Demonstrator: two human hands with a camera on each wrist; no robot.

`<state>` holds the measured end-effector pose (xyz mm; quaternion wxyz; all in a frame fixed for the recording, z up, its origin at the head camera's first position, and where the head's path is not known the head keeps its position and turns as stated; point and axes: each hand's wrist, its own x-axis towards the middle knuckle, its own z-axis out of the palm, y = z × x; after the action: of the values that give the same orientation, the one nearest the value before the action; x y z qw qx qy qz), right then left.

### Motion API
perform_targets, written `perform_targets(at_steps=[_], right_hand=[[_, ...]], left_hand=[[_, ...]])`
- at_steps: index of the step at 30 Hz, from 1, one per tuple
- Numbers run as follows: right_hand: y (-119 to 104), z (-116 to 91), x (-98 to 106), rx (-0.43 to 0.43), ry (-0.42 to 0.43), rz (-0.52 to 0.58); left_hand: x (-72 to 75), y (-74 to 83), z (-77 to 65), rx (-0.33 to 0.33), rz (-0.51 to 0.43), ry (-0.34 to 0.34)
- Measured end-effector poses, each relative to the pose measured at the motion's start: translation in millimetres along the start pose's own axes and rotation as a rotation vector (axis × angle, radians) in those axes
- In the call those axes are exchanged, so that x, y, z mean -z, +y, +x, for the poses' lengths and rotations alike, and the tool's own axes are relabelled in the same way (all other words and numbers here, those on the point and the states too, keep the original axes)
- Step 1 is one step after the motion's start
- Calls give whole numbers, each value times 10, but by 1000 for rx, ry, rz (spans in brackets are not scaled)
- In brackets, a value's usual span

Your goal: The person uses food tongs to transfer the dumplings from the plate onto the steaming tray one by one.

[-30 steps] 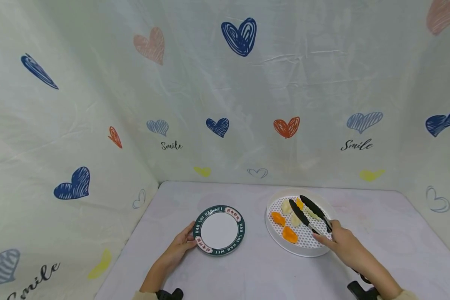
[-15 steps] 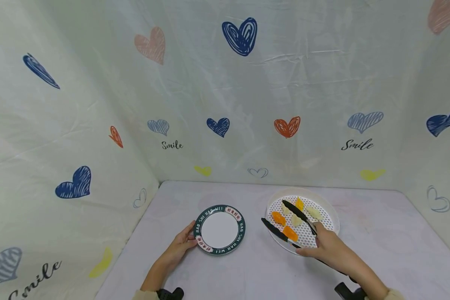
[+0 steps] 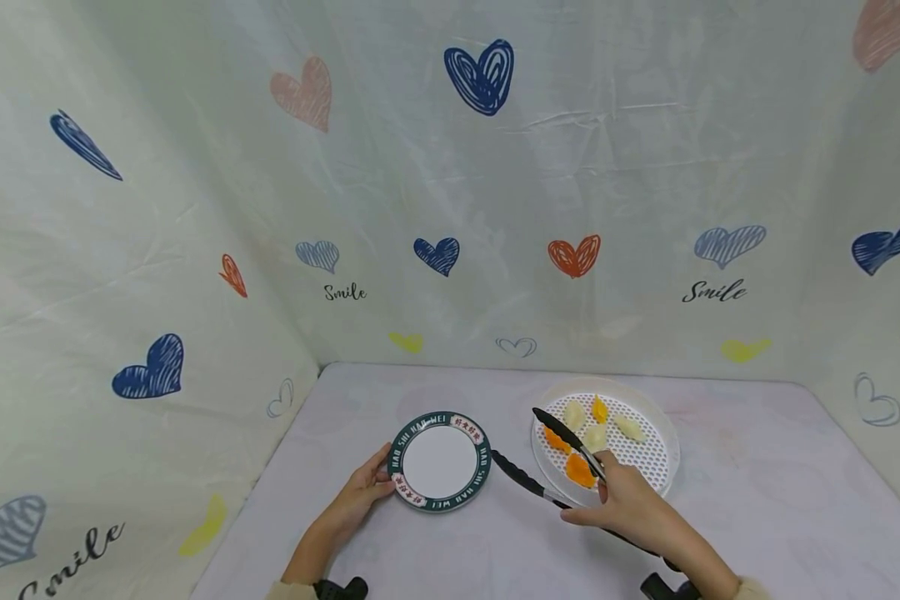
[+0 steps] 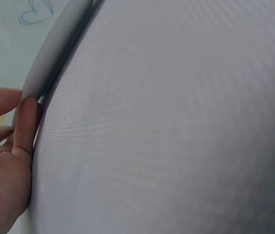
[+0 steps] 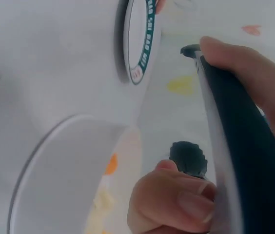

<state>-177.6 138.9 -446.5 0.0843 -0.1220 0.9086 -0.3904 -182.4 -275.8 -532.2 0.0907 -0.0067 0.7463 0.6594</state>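
Note:
A round plate (image 3: pixel 438 461) with a green, lettered rim lies at the middle of the table in the head view. My left hand (image 3: pixel 360 487) holds its left edge, the fingers partly hidden by the rim; the left wrist view shows the fingers (image 4: pixel 26 117) against the plate's edge (image 4: pixel 54 53). In my right hand (image 3: pixel 630 500) are black-tipped tongs (image 3: pixel 570 433) with arms spread wide and nothing between the tips. One tip is near the plate's right rim, the other over a white round perforated tray (image 3: pixel 652 475). Orange pieces (image 3: pixel 580 470) and pale yellow pieces (image 3: pixel 630 427) lie on it.
The white-covered table (image 3: pixel 487 550) meets a pale curtain (image 3: pixel 630 317) printed with hearts at its back and left. The tray has a raised wall (image 5: pixel 59 165), seen in the right wrist view. A black camera mount (image 3: pixel 667 587) sits on the right wrist.
My right hand has moved left with the tongs, from over the tray toward the plate. The tongs' arms have spread apart. My left hand and the plate have stayed in place.

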Motion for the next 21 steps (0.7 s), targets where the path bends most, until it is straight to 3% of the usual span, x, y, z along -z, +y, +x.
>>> perform_targets(at_steps=[8, 11, 15, 21], right_hand=[[-128, 50, -279, 72, -72, 54], [-186, 74, -393, 48, -119, 73], [-255, 117, -525, 14, -145, 42], [-319, 206, -673, 58, -173, -2]], left_hand=[[22, -5, -8, -12, -8, -15], [23, -8, -5, -12, -13, -17], [18, -14, 3, -9, -19, -15], [20, -18, -1, -2, -10, -3]])
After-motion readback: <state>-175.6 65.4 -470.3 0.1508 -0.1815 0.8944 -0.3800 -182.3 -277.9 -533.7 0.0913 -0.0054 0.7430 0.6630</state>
